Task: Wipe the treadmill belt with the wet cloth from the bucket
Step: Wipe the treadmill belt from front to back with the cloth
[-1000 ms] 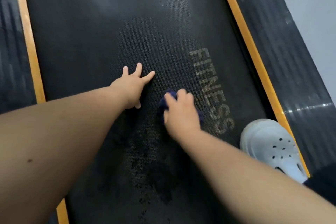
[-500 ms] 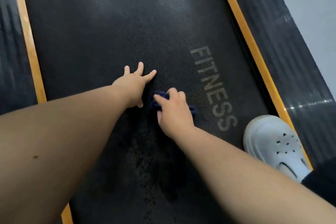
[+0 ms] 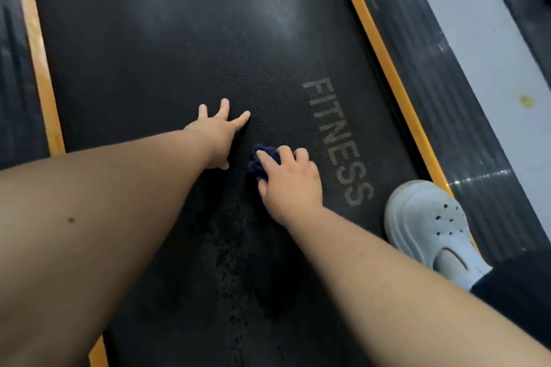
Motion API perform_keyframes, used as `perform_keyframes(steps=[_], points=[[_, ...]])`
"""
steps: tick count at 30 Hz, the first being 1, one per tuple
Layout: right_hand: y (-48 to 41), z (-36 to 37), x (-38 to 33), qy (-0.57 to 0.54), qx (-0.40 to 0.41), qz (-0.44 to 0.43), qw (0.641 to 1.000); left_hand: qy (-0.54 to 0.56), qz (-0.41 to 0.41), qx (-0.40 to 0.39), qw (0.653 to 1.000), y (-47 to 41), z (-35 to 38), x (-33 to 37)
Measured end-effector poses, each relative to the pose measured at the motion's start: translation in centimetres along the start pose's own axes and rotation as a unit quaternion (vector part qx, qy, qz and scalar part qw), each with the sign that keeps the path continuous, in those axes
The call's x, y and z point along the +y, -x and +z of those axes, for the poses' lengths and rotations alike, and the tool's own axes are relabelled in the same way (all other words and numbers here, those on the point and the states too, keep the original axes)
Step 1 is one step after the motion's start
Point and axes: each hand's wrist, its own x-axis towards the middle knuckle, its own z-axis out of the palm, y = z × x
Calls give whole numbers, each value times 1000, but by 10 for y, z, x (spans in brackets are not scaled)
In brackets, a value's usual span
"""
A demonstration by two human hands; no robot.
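Dark blue cloth [image 3: 262, 162] bunched mid-belt, left of the FITNESS lettering [image 3: 337, 143]. Right hand [image 3: 290, 180] grips it, fingers curled over. Left hand [image 3: 216, 135] flat on treadmill belt [image 3: 149, 53], fingers splayed, just beside. White clog [image 3: 429, 226] at belt's right edge.

View: single wide-angle camera on the person's head
Facing: forward and steeply down onto the treadmill belt [image 3: 155, 39]
Nearness: close; the belt fills most of the frame

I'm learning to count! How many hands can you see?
2. The left hand rests flat on the belt; the right hand beside it grips the blue cloth.
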Motion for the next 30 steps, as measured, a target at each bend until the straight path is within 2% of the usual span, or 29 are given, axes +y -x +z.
perform_keyframes(steps=[1,3,5,7,8,10,12,13,14,17,20,22,25,27,29,30], points=[[-2,-4,7,28,3,12,1000,0,2,0,1000,0,0,1],[-9,-19,30,39,-35,91,994,6,3,-2,1000,1,-1,0],[-17,-33,54,2,-80,186,979,4,2,0,1000,2,-2,-4],[-15,-31,61,-35,-81,214,973,7,6,-6,1000,-1,-1,-4],[-11,-24,55,-42,-70,183,980,2,3,-8,1000,-3,1,-4],[4,-8,40,-38,-54,40,997,-13,-5,-6,1000,-7,2,-1],[6,0,50,-30,-67,-86,994,-18,-22,-11,1000,-4,3,2],[0,-2,66,-14,-69,-104,992,-16,-27,-15,999,-2,1,4],[-6,-7,86,-3,-60,-78,995,-13,-22,-17,1000,-3,0,6],[-29,-29,147,11,-41,100,994,-2,-16,-8,1000,-4,-2,1],[-35,-29,148,50,-38,169,984,9,-39,-20,999,2,-5,8],[-29,-22,129,32,-11,134,990,24,-34,-8,999,4,-11,28],[-14,-6,107,-32,19,1,999,5,40,5,999,8,2,64],[-8,-3,109,-54,3,-77,996,-21,40,2,999,5,17,81],[-14,-7,130,-50,-5,-112,992,-42,26,-5,999,1,20,87],[-21,-10,145,-42,-1,-94,995,-41,24,-9,999,1,20,87]])
